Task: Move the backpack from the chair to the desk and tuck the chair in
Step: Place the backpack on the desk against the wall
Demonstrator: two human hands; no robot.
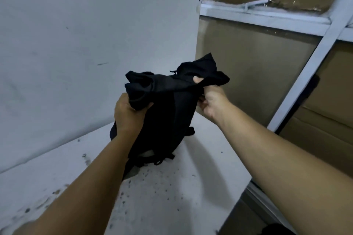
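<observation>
A black backpack (168,112) stands upright on the white desk (172,196), near the back corner where the desk meets the wall. My left hand (128,114) grips the bunched fabric at the top left of the backpack. The top right corner of the backpack's fabric is pinched in my right hand (208,101). The backpack's straps hang down at its base and touch the desk top. The chair is not in view.
A white wall (86,44) rises behind the desk. Right of the desk stands a white metal rack (305,74) packed with large cardboard boxes (257,66). The desk top is spotted with dark marks. Its right edge (246,185) runs beside the rack.
</observation>
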